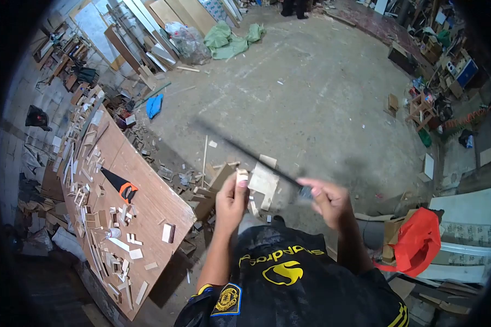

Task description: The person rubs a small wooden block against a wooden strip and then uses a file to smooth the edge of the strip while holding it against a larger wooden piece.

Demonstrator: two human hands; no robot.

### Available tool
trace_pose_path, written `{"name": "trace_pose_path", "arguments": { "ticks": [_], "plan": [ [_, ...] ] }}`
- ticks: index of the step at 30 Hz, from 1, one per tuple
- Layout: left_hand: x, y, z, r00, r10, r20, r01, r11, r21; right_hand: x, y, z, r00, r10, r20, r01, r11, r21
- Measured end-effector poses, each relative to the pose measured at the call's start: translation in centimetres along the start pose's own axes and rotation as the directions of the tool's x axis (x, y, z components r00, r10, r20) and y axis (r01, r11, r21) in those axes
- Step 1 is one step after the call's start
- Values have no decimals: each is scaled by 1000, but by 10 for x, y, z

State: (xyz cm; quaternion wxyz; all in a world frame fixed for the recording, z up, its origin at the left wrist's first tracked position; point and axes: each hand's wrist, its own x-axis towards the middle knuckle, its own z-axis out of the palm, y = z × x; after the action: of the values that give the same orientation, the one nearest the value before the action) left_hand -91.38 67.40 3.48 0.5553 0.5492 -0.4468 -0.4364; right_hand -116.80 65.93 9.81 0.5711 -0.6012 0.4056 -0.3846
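Note:
My left hand (232, 200) is closed around a small light wooden piece (242, 175), whose end shows above the thumb and fingers. Held by its handle in my right hand (329, 201) is a long, thin dark tool (262, 162). Its shaft points up and left, passing above the wooden piece, and its far end is blurred. I cannot make out exactly what kind of tool it is or whether it touches the wood.
To the left, a plywood table (154, 218) bears a saw (119, 185) with an orange and black handle and many wood offcuts. A red bag (418, 242) lies at right. Boards lean at the back, and a person's dark legs (294, 7) show at the top.

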Motion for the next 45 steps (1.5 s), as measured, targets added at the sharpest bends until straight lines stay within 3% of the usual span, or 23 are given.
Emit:
{"name": "trace_pose_path", "arguments": {
  "ticks": [2, 4, 8, 10, 13, 15, 17, 18, 19, 24, 25, 27, 28, 31, 32, 33, 35, 36, 37, 39, 40, 42, 45],
  "plan": [
    [-5, 4, -4, 998, -48, 43, 48, 999, 5, -6, 9, -14, 996, 36, -86, -32, 998, 51],
    [-12, 4, -7, 995, -93, -28, 93, 996, -1, -13, 23, -22, 974, 38, -225, -12, 993, 115],
    [-18, -3, -11, 995, -8, -104, -1, 997, -82, -26, 41, -38, 975, 81, -205, -69, 995, 65],
    [-13, -17, -13, 997, 53, -56, -44, 989, 141, -30, 46, -38, 973, 100, -209, -94, 995, 35],
    [0, -13, -4, 998, 10, -60, 1, 984, 178, -25, 38, -39, 953, 193, -233, -183, 981, 62],
    [13, -11, 6, 998, 32, -46, -28, 996, 82, -20, 40, -40, 966, 192, -175, -189, 981, 37],
    [26, -38, 0, 998, -29, -56, 28, 1000, -14, -11, 31, -38, 963, 164, -213, -173, 985, -22],
    [34, -43, 5, 998, -24, -55, 21, 999, -50, -8, 46, -40, 974, 76, -215, -101, 989, -106],
    [42, -56, 12, 986, -114, -124, 85, 972, -219, -2, 61, -36, 958, -84, -274, 49, 990, -135],
    [94, -67, 55, 974, -221, 52, 226, 942, -248, 25, 42, -65, 965, 159, -209, -223, 917, -332],
    [109, -73, 71, 982, -185, 40, 189, 942, -276, 32, 47, -70, 960, 153, -235, -228, 914, -337],
    [140, -78, 90, 956, -213, 201, 267, 914, -306, 48, 60, -81, 946, 116, -301, -201, 943, -266],
    [158, -77, 99, 945, -222, 239, 267, 947, -179, 57, 59, -88, 934, 169, -314, -256, 931, -260],
    [197, -73, 129, 934, -193, 301, 243, 960, -140, 85, 52, -111, 924, 227, -309, -314, 910, -270],
    [211, -78, 137, 938, -217, 269, 262, 954, -146, 98, 44, -121, 907, 321, -273, -389, 886, -252],
    [224, -74, 142, 939, -208, 275, 257, 954, -154, 112, 43, -129, 907, 314, -280, -387, 885, -259],
    [246, -59, 149, 925, -99, 368, 89, 995, 44, 136, 51, -144, 962, 121, -246, -218, 881, -421],
    [257, -71, 152, 909, 1, 416, 30, 997, -67, 147, 70, -149, 967, -55, -248, -71, 879, -472],
    [267, -73, 156, 909, 5, 417, 28, 997, -73, 157, 59, -154, 967, -58, -248, -70, 876, -477],
    [285, -76, 164, 865, 129, 485, -92, 991, -101, 177, 28, -163, 970, 120, -212, -198, 895, -401],
    [295, -79, 165, 842, 152, 517, -83, 985, -154, 185, 30, -164, 971, 120, -208, -197, 894, -402],
    [300, -50, 173, 854, 125, 505, -30, 981, -192, 199, 36, -161, 952, 238, -190, -259, 961, -94],
    [314, -42, 165, 875, 117, 471, 9, 967, -256, 219, 39, -156, 961, 256, -102, -266, 960, -92]
  ]
}}
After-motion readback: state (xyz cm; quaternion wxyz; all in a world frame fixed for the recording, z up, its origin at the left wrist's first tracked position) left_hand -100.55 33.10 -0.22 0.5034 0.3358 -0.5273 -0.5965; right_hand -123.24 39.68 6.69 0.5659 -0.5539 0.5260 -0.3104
